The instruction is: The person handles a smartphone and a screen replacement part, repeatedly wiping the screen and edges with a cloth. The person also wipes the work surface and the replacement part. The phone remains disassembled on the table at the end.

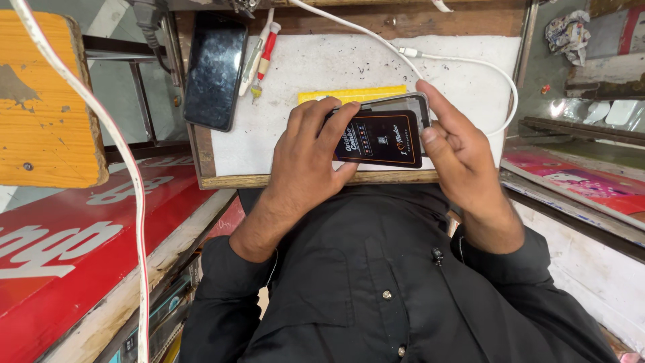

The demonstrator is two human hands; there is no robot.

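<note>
Black shirt [376,282] fills the near middle of the head view, buttoned down the front, with both sleeves reaching up toward the table [463,67]. At the table's near edge a phone [393,117] with a light frame is held between the two hands, and a black card [384,139] with pale print is laid over its face. The left hand [306,151] is curled over the left end of phone and card, its fingers bent across the top and pressing on the card. The right hand [457,148] is closed on the right end, with the fingers behind the phone and the thumb on the card's right edge. Just beyond the phone a yellow ruler [353,94] is seen lying flat on the white table top. A second phone [215,70], dark and glossy, is set at the far left edge of the table, with a red-handled screwdriver [265,57] just to its right. A white cable [470,64] is looped across the far right. To the left, red boards [67,249] and an orange wooden board [40,101] are seen.
</note>
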